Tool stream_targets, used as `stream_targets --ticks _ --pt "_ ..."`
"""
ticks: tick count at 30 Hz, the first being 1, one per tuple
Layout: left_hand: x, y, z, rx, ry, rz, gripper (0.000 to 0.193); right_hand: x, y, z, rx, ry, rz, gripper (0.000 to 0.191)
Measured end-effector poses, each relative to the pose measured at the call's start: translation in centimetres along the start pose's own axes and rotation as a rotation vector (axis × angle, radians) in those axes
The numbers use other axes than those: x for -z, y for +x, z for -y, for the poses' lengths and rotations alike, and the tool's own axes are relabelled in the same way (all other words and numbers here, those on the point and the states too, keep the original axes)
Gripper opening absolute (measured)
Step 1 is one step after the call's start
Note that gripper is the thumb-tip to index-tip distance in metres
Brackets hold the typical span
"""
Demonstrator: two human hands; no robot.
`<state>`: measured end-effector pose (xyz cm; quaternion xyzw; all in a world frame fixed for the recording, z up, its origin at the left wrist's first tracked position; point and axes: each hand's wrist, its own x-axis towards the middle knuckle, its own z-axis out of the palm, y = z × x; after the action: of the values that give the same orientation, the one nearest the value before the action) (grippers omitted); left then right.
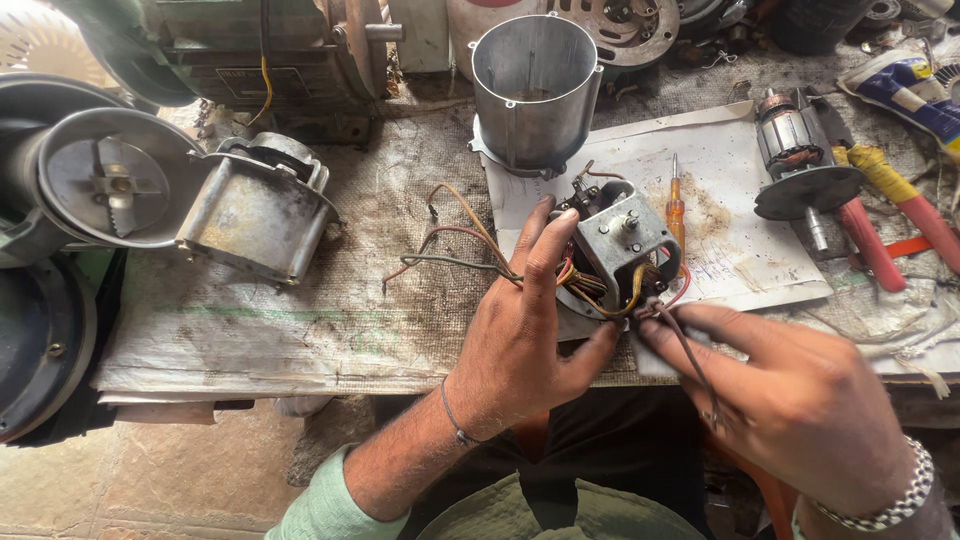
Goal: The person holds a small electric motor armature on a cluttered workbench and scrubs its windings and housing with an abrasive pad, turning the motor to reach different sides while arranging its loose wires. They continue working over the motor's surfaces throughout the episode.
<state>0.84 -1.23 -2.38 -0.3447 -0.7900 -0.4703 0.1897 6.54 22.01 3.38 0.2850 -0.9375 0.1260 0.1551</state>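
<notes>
A: Far left on the desk (300,330), a blade disc (110,185) and a metal housing (262,215) lie set aside, well apart from the work.

B: Centre now: the left hand (525,335) is clamped around the motor stator (615,250), tilting its wiring up into view.

A: And the right hand (790,395) has its fingers pinched on the dark wires (685,345), drawing them clear. The armature (800,160) waits on the paper's right.
</notes>
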Motion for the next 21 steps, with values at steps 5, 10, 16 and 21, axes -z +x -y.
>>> stream_targets --ticks 5,10,16,21 --pt "0.2 0.2 0.0 -0.002 -0.007 0.006 0.102 -0.1 0.3 0.4 0.032 0.031 -0.005 0.043" --pt "0.2 0.1 0.1 0.032 -0.074 0.006 0.100 -0.8 0.8 1.1 0.020 -0.001 -0.049 0.035" --pt "0.0 -0.1 0.2 0.027 -0.075 0.005 0.099 -0.7 0.8 1.1 0.009 0.010 -0.032 0.034" --pt "0.0 -0.2 0.2 0.001 -0.044 0.008 0.099 -0.4 0.6 0.9 0.064 0.030 -0.034 0.038"
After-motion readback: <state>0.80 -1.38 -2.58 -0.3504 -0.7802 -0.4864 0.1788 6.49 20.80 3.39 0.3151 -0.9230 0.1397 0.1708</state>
